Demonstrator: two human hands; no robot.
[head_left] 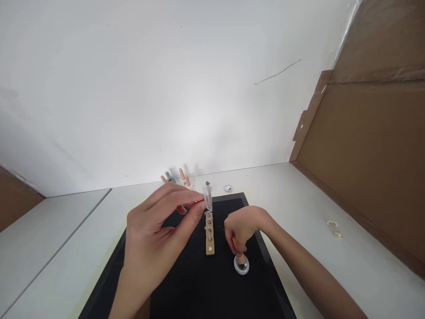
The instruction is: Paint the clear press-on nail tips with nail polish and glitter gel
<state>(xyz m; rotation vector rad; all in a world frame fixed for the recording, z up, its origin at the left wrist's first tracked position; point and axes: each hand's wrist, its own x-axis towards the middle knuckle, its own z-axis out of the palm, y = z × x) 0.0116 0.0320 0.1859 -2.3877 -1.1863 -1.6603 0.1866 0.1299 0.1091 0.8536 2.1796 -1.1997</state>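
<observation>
From the head view, the left hand (159, 226) is raised above a black mat (186, 283), its thumb and forefinger pinched on a small clear piece (207, 198) that looks like glossy plastic, rounded and narrow, standing roughly upright at the fingertips. Just below that piece, between the two hands, a slim tan strip (210, 235) lies lengthwise on the mat; it looks like wood or card, with a pale dot near its close end and a few small clear bits set along it, too small to tell apart. The right hand (242, 228) is curled downward beside the strip, its fingertips closed on something small and dark sitting in a little round clear dish (241, 265) just beneath it; what that thing is cannot be made out.

The mat is flat, matte and rectangular, resting on a smooth white table (299, 199). Beyond the left hand, near the wall, stand a few small bottles (175, 177), peach and teal. Past the mat's far edge lies a small round lid (227, 188). Well off to the right of the right hand, two pale rings (334, 229) lie on the table. A plain white wall (166, 88) stands behind, and brown cardboard (365, 155) closes the right side.
</observation>
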